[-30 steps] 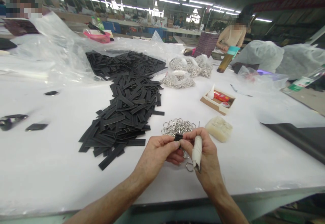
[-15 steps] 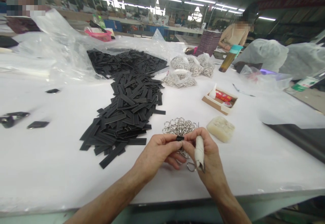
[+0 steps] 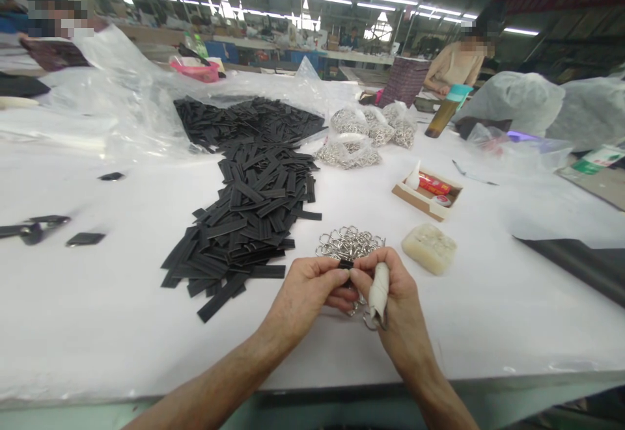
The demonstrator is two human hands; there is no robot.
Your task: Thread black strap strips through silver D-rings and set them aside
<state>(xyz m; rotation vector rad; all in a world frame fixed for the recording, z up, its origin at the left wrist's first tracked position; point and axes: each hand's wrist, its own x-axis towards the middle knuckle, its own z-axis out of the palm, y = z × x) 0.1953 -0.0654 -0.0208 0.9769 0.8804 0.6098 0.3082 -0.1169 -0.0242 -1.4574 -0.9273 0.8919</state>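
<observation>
Between my two hands a small black strip [image 3: 346,265] is pinched, bent over at the top. My left hand [image 3: 312,287] grips its left side with thumb and forefinger, the other fingers curled below. The fingertips of my right hand [image 3: 393,293] close on its right side. A tool with a pale wrapped handle [image 3: 379,290] also rests in the right hand, its thin tip pointing up behind the fingers. Just beyond the hands lies a heap of metal D-shaped rings [image 3: 349,241], and some show beneath the fingers. Whether a ring sits inside the strip is hidden.
A long pile of black strips [image 3: 249,202] spreads to the left. Ahead are bags of metal rings [image 3: 349,150]. On the right are a small box [image 3: 415,203] with a red tube, a yellowish block [image 3: 430,249] and a bottle [image 3: 446,111]. A person [image 3: 454,66] works beyond.
The view has shifted slightly, so the table's things appear further right. The wrapped handle has tilted a little in my right hand. Both hands stay together on the black strip.
</observation>
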